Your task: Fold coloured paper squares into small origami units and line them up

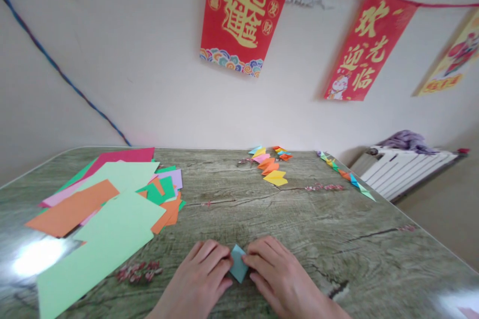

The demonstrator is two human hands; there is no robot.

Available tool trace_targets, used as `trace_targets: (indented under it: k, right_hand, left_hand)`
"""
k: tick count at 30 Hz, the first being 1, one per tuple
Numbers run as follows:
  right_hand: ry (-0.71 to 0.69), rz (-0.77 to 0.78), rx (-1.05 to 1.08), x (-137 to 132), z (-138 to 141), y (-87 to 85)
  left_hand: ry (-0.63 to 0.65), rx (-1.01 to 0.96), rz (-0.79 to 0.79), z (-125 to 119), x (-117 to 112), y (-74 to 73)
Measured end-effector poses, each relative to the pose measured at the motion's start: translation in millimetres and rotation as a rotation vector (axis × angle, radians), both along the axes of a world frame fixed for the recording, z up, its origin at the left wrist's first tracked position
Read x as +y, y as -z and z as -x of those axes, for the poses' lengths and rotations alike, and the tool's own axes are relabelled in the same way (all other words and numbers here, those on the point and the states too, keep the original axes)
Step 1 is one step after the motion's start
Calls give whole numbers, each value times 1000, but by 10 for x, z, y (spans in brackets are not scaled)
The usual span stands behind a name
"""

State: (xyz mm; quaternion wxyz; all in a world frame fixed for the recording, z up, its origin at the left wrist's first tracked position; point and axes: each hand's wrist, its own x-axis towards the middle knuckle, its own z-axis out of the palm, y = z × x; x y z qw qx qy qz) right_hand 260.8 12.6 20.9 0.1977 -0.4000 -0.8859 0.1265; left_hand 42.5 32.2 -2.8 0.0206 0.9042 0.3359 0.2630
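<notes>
A small piece of light blue paper [238, 265], folded into a diamond shape, lies on the table [224, 214] at the lower middle. My left hand [204, 271] pinches its left edge, with the thumb near the bottom corner. From the other side my right hand [275, 269] has its fingertips closed on the right edge. Both hands rest low against the tabletop, one on each side of the paper. The fingers cover the paper's left and right corners.
Loose coloured paper sheets [112, 229] are heaped at the left. Folded paper pieces [267, 164] stand in a line at the back, and another row [344, 174] follows the right edge. Red banners [247, 15] hang on the wall; a white radiator [404, 169] stands right.
</notes>
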Motion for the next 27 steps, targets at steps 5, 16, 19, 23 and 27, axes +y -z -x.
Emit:
trace_targets:
  k: [5,16,19,23,27]
  right_hand:
    - [-45,-32,-40,92,-1,-4]
    - [18,24,141,118,68,71]
    - [110,137,215,128,107,44]
    - [232,233,229,137,145,16]
    - [311,284,226,162,169,47]
  left_hand:
    - [43,54,-18,-58,81,-116]
    - [21,-33,116,-25,69,-116]
    - [-51,-125,243,-36,72,-116]
    - [-160,-103,322,-72,87,-101]
    - [-231,-41,390,-116,90,-118]
